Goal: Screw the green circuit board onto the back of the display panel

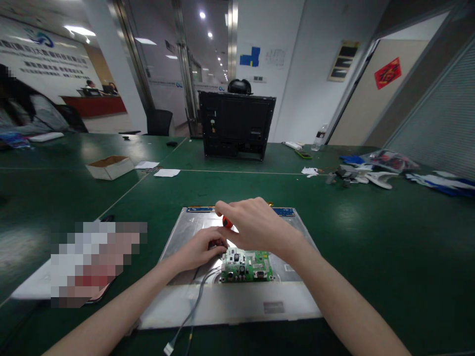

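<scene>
Circuit board (247, 267), green, lies flat on the near half of a metal panel (222, 307), which rests on the near part of the green table (356, 247). At the far left, a person in a pale sleeve (48, 114) is beside the table. To the right of that, an open white box (98, 172) stands near a piece of white paper (166, 173). Grey cables (200, 292) run from the board's left side over the panel's near edge; one ends in a white connector (168, 349). The left hand (203, 246) is at the board's far left corner, fingers curled close together; whether they pinch anything, I cannot tell. Just right of it, the right hand (256, 225) arches over the board, gripping a red-and-black tool (226, 222) whose lower end is hidden. Beyond the panel, a black display housing (237, 123) stands upright. Farther right come a clear bottle (319, 137) and a plastic bag (389, 160).
</scene>
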Motion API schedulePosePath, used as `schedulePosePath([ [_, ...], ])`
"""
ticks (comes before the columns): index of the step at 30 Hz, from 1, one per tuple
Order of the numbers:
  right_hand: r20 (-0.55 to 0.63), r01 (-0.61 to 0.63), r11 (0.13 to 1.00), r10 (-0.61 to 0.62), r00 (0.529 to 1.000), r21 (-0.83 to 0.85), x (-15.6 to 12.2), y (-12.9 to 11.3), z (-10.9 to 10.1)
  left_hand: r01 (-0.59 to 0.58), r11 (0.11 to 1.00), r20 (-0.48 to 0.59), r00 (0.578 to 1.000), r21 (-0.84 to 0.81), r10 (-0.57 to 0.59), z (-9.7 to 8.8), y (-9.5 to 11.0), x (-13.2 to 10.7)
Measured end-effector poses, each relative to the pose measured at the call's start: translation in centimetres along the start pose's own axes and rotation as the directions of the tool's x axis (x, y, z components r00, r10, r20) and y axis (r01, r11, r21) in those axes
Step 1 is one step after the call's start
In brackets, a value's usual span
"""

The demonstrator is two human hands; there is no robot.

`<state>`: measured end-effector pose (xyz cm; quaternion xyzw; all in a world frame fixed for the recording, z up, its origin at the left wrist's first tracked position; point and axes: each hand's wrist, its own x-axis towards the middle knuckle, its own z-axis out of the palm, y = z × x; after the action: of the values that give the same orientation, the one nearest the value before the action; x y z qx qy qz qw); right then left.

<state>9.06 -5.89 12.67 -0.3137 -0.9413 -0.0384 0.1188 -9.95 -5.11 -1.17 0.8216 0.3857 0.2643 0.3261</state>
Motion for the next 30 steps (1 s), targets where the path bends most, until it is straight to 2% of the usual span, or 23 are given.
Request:
schedulePosePath([
  [6, -0.005, -0.002, 1.000, 0.002, 1.000, -0.001, 0.12, -0.14, 0.07, -0.001, 1.000, -0.002, 1.000, 0.027, 0.001, 0.14, -0.40, 0.01],
  [18, 0.012, 0.024, 0.998, -0.025, 1.000, 0.051, -0.18, -0.23, -0.15, -0.030, 0.999, -0.027, 0.999, 0.042, 0.031, -0.17, 0.22, 0.04],
  [25, -0.013, 0.000, 1.000, 0.000, 1.000, 0.013, 0.11, -0.01, 0.33, 0.027, 1.000, 0.013, 1.000, -0.014, -0.027, 0.05, -0.18, -0.02],
  [30, -0.033, 0.014, 1.000, -0.014, 0.999, 0.023, 0.09, -0.02, 0.42, 0.006, 1.000, -0.013, 1.000, -0.022, -0.006, 0.02, 0.09, 0.10],
])
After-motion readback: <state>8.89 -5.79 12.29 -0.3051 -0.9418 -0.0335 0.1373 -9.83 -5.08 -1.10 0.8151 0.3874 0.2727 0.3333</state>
